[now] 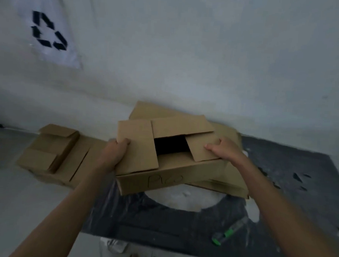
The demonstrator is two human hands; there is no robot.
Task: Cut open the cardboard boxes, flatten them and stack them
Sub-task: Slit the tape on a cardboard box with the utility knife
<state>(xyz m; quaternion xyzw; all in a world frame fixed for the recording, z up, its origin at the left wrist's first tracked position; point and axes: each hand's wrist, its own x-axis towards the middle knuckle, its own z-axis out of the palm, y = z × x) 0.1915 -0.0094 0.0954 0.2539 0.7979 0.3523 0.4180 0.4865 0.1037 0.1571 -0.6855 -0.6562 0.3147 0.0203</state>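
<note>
The left hand (115, 151) and right hand (220, 148) are gripping opposite ends of the opened box (162, 180) — apparently steadying it over the flattened cardboard (233, 131) for collapsing.

Pale wall (188, 50) with a recycling-sign sheet (49, 49), grey floor (23, 209), perhaps a dark plastic mat (280, 173), dim light.

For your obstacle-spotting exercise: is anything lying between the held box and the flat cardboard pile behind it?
Nothing visible does. The box, held by the left hand and right hand, overlaps the flat pile; the green cutter lies aside.
</note>
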